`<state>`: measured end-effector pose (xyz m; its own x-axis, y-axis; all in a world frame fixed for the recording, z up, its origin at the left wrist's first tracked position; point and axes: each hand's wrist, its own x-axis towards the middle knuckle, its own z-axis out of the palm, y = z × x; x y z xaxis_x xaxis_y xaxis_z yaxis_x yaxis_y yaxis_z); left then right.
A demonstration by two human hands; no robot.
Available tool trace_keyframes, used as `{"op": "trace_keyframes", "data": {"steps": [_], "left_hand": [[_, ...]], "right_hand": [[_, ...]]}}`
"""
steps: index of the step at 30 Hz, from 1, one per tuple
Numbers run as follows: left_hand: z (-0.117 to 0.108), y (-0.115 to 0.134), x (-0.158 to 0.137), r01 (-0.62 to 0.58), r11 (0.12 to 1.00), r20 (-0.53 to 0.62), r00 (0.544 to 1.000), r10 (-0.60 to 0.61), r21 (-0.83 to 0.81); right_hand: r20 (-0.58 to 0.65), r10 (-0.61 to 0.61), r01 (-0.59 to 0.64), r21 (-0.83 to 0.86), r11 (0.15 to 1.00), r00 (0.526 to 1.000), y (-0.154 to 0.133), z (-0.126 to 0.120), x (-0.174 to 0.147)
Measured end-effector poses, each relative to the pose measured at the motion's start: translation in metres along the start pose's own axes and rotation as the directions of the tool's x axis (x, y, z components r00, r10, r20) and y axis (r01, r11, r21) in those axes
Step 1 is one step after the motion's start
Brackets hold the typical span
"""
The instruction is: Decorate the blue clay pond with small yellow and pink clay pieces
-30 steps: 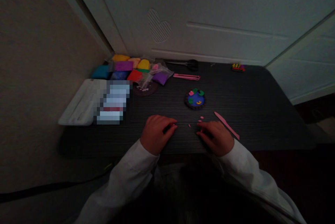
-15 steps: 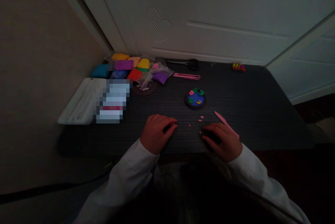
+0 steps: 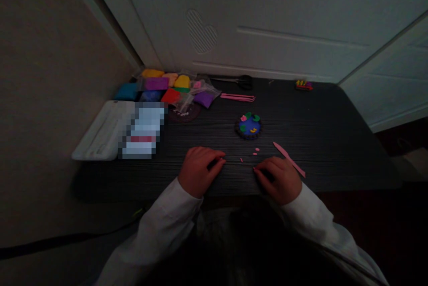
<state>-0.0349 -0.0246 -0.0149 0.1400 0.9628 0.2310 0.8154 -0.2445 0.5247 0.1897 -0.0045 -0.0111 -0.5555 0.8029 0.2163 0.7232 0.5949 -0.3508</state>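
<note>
My left hand (image 3: 201, 170) rests on the dark table, thumb and fingertips closed on a tiny pink clay piece (image 3: 221, 158). Across from it, my right hand (image 3: 280, 180) pinches another small pink clay bit (image 3: 254, 168) at its fingertips. Between the hands lies a thin pink clay strip (image 3: 241, 160). Two flat pink clay pieces (image 3: 257, 149) are just beyond the right fingers. Farther off sits a round clay pond (image 3: 250, 128) with a brown rim, blue middle, green leaves, a pink flower and yellow bits. A pink modelling knife (image 3: 289, 159) lies slanted beside my right hand.
Bags of coloured clay (image 3: 172, 96) are heaped at the back left, over a dark round mat (image 3: 183, 116). In front stand a white case (image 3: 103, 130) and a blurred-out screen (image 3: 142, 130). Pink tweezers (image 3: 238, 97), scissors (image 3: 245, 82) and a small colourful piece (image 3: 303, 85) lie along the back.
My right hand has shifted slightly left and closed its fingertips on the small pink bit that lay by them. The left hand has stayed nearly still.
</note>
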Motion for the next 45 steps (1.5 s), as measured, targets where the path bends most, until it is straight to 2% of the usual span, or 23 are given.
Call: {"op": "trace_keyframes", "data": {"steps": [5,11,17,23,34,45], "left_hand": [[0.0,0.0,0.0,0.003,1.0,0.002,1.0,-0.003,0.002],[0.0,0.001,0.0,0.003,1.0,0.0,1.0,-0.003,-0.003],[0.0,0.001,0.001,-0.001,1.0,-0.006,1.0,0.001,-0.008],[-0.001,0.001,0.0,0.002,1.0,-0.001,1.0,-0.002,-0.001],[0.0,0.001,0.001,-0.004,1.0,0.004,1.0,0.004,-0.005],[-0.002,0.002,0.001,-0.003,1.0,0.01,1.0,0.003,-0.006]], "right_hand": [[-0.031,0.04,-0.041,-0.007,0.999,0.999,0.001,0.005,0.003],[-0.03,0.023,-0.023,-0.011,1.0,0.999,0.002,0.005,-0.001],[-0.029,0.001,-0.005,-0.14,0.99,1.0,-0.003,-0.002,-0.014],[0.047,0.034,-0.022,-0.244,0.97,0.998,-0.02,0.0,-0.016],[0.074,0.087,-0.062,-0.289,0.955,0.993,-0.019,-0.002,-0.015],[0.065,0.047,-0.025,-0.309,0.951,0.997,-0.02,0.001,-0.016]]}}
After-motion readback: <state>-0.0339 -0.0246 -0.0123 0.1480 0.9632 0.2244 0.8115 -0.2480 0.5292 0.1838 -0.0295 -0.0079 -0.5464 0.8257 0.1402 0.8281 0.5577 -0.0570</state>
